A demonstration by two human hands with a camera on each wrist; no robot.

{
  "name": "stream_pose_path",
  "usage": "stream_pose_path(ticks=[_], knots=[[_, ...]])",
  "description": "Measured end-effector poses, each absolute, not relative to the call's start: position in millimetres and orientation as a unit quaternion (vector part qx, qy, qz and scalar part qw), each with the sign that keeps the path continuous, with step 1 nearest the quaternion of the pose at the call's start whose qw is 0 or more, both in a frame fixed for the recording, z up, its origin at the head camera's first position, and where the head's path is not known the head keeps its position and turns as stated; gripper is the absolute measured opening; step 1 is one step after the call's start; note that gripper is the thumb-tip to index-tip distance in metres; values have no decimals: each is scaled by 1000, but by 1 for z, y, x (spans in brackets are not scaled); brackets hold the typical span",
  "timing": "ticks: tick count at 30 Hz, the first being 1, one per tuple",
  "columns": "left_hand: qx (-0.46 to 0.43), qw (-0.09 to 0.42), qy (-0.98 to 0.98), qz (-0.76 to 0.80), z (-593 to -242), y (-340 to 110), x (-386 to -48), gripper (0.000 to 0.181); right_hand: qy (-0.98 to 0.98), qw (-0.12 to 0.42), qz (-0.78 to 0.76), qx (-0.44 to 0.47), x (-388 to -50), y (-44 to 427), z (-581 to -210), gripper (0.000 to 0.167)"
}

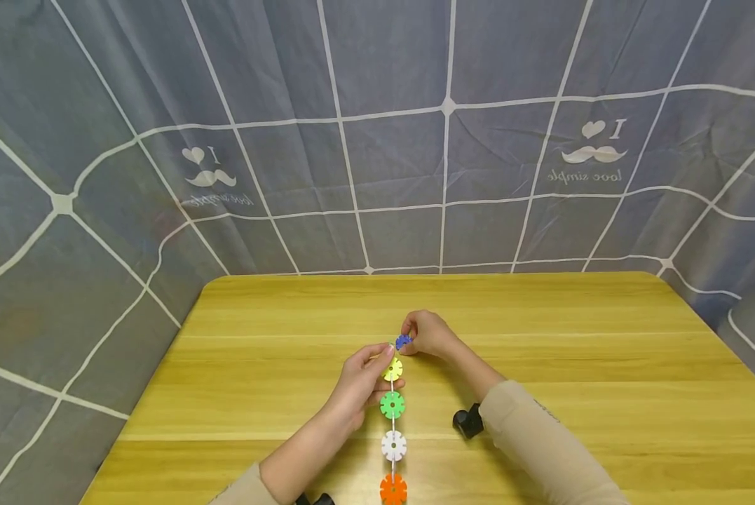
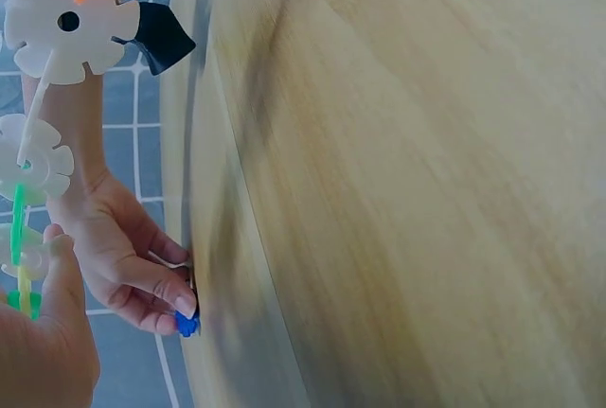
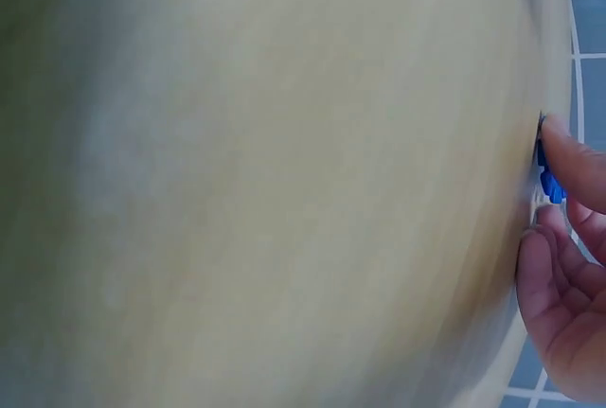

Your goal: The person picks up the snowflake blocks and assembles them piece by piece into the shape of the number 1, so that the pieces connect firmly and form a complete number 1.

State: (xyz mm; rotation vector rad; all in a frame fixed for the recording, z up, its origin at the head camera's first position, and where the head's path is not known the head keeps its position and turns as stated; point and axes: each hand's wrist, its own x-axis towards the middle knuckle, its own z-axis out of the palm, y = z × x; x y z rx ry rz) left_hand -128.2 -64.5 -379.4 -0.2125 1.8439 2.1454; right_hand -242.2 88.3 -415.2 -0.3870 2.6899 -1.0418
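My left hand [image 1: 359,379] pinches the far end of a chain of slotted snowflake discs, beside a yellow disc [image 1: 395,369]. From there the chain runs toward me through a green disc [image 1: 392,412], a white disc [image 1: 385,447] and an orange disc [image 1: 386,489], with edge-on discs joining them. Between the thumb and fingers of my right hand [image 1: 430,332] is a blue disc [image 1: 403,341], just beyond the chain's end. The left wrist view shows this blue disc [image 2: 187,324] apart from the chain. Fingers partly cover it in the right wrist view.
A wooden table [image 1: 257,351] lies under both hands. Behind it and at the sides hangs a grey curtain [image 1: 396,168] with white lines. Black devices [image 1: 468,421] sit by the wrists.
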Motion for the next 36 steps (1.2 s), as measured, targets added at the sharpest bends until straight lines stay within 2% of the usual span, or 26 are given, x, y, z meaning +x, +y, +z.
stream_pose_path(ticks=[5, 15, 26, 36], knots=[[-78, 150, 643, 747, -382, -64, -127, 49, 910, 121, -368, -145, -241, 88, -418, 28], [-76, 146, 646, 745, -384, -65, -125, 49, 851, 178, -484, -97, -240, 93, -422, 14], [-68, 152, 642, 749, -383, -64, -125, 50, 798, 208, -560, -80, -238, 100, -415, 17], [-72, 155, 646, 744, -384, -64, -125, 53, 770, 211, -594, -97, -231, 103, -395, 22]])
